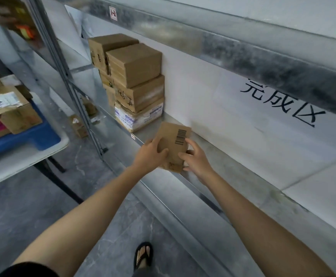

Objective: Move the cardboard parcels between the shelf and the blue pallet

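I hold a small brown cardboard parcel (pixel 174 145) with a barcode on its top face, over the front edge of the metal shelf (pixel 209 156). My left hand (pixel 152 153) grips its left side, thumb on top. My right hand (pixel 196 156) grips its right side with curled fingers. Behind it on the shelf stands a stack of cardboard parcels (pixel 137 82), several high, against the white back panel. At the far left the blue pallet (pixel 33 136) lies on a white table and carries more parcels (pixel 13 108).
A metal shelf upright (pixel 77 100) stands between the table and the shelf bay. A small box (pixel 78 125) lies on the floor below. The shelf to the right of the parcel is bare. My sandalled foot (pixel 143 254) is on the grey floor.
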